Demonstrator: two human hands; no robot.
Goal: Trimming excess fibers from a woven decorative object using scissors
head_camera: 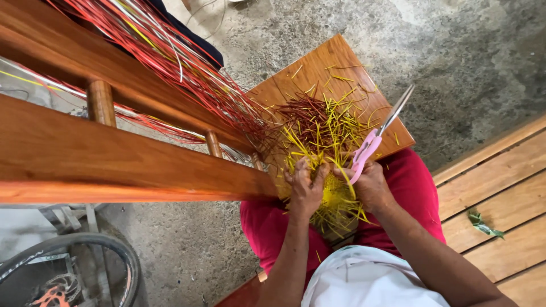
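Left hand (305,187): closed on yellow strands (324,136), board's 6 o'clock edge.
Right hand (371,185): gripping pink scissors (372,142), blades pointing 1 o'clock.
Done: clippings litter board (318,68).
Left: red strands (170,57) at 10 o'clock, apparently uncut.

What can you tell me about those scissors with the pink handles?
The scissors have pale pink handles that look like plastic and long, slim, shiny metal blades. The blades appear shut or nearly so and point up and to the right, over the wooden board. The right hand grips the handles; its fingers hide the loops. Yellow strands lie just left of the blades, and the left hand is beside them, in the strands.
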